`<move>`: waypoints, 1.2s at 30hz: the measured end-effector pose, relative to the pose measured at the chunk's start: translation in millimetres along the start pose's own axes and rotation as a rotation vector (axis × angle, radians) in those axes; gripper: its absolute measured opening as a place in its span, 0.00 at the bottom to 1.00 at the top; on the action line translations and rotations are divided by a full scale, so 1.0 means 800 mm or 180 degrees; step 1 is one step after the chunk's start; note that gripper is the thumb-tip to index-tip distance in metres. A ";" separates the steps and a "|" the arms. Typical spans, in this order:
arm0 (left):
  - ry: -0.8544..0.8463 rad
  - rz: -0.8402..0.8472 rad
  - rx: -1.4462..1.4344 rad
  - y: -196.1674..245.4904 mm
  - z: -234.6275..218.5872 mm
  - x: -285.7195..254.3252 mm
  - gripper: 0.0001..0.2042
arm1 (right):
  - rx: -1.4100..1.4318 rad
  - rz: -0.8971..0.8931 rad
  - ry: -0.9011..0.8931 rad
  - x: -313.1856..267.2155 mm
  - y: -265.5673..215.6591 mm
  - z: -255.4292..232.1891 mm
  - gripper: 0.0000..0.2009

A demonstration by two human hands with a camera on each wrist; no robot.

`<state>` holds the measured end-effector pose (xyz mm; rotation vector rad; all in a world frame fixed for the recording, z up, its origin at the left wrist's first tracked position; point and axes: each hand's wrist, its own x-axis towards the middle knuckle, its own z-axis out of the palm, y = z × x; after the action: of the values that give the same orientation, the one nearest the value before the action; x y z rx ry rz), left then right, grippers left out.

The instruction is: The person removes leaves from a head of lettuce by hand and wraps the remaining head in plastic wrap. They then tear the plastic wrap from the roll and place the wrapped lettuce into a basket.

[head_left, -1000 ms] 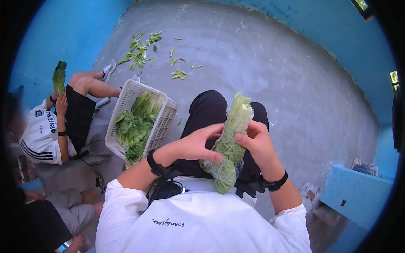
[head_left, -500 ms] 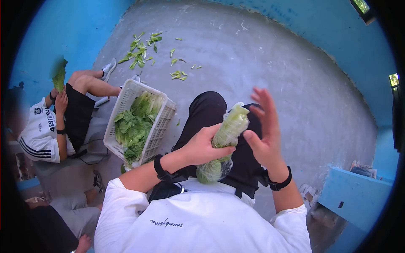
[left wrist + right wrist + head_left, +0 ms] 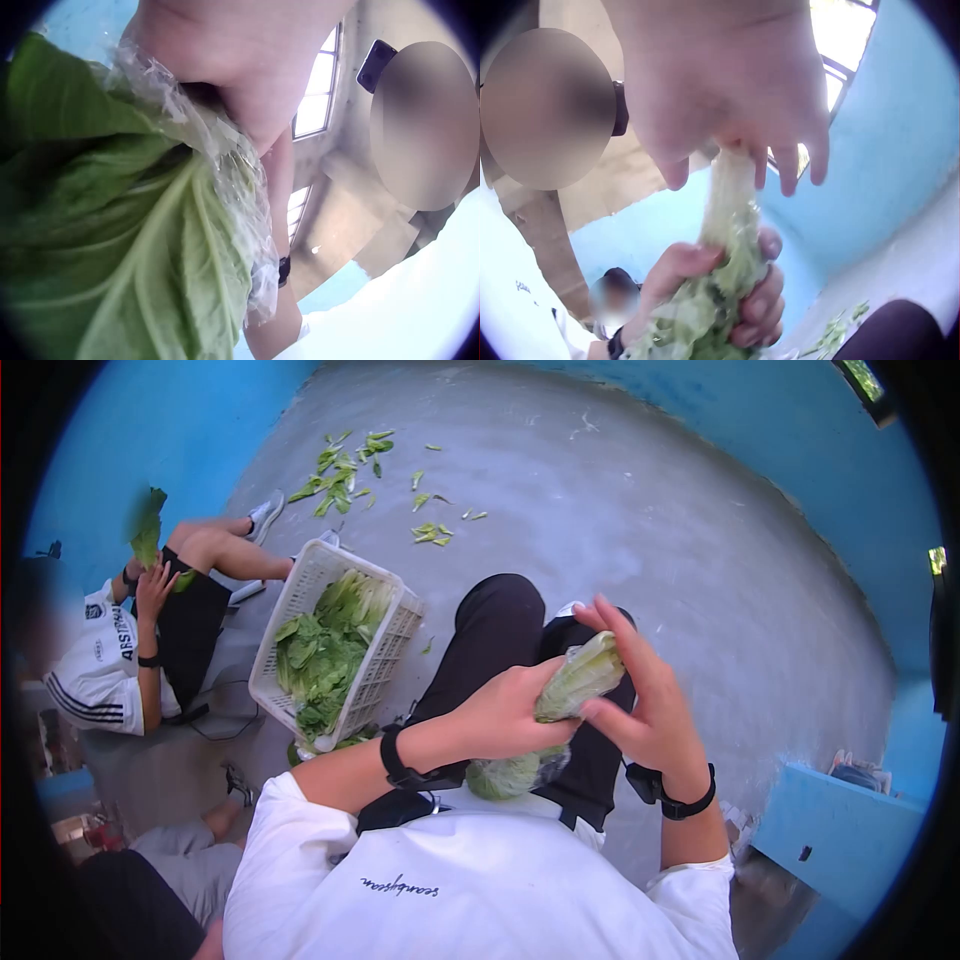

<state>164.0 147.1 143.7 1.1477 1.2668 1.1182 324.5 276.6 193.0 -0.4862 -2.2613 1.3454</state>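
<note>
My left hand [image 3: 515,710] is wrapped around a long head of leafy lettuce [image 3: 582,678], held tilted above my lap. Clear plastic film [image 3: 244,187] covers part of it, bunched near the leafy end in the left wrist view. Broad green leaves [image 3: 150,247] spread out below that hand. At the pale stem end [image 3: 733,184], my right hand [image 3: 720,82] has its palm over the tip, fingers extended past it and thumb apart. In the head view, the right hand [image 3: 655,705] stands just right of the stem end.
A white plastic crate [image 3: 385,665] of leafy lettuce [image 3: 325,660] stands on the floor to my left. Beyond it lie scattered leaves [image 3: 335,480]. Another person [image 3: 95,660] sits at the left holding a green leaf [image 3: 147,530]. A blue ledge [image 3: 840,815] is at the right.
One second ago both hands held the lettuce. The right hand then let go and lifted away, fingers spread; now it is at the stem end. The left hand's grip has shifted toward the stem.
</note>
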 end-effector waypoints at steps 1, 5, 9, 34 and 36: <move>-0.0069 -0.0099 -0.0063 0.000 -0.002 0.000 0.19 | 0.0160 0.0114 -0.0263 0.001 -0.003 0.007 0.41; 0.0421 0.0175 0.0186 -0.004 -0.034 -0.014 0.25 | 0.0321 -0.0038 0.0711 -0.007 0.023 -0.012 0.37; 0.0810 -0.0500 -0.1103 -0.015 -0.104 -0.057 0.28 | 0.0225 0.0306 0.0610 -0.019 0.041 -0.031 0.28; 0.4604 -0.0652 -0.2116 -0.250 -0.240 -0.526 0.26 | -0.1309 0.0765 -0.1305 0.019 0.021 0.043 0.16; 0.4908 -0.0808 -0.2397 -0.287 -0.231 -0.558 0.25 | -0.1428 0.0846 -0.1443 0.027 0.024 0.049 0.16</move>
<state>-27.5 -320.1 -34.5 -0.6702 1.6722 2.0900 285.9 268.3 163.9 -0.7079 -2.9881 1.1463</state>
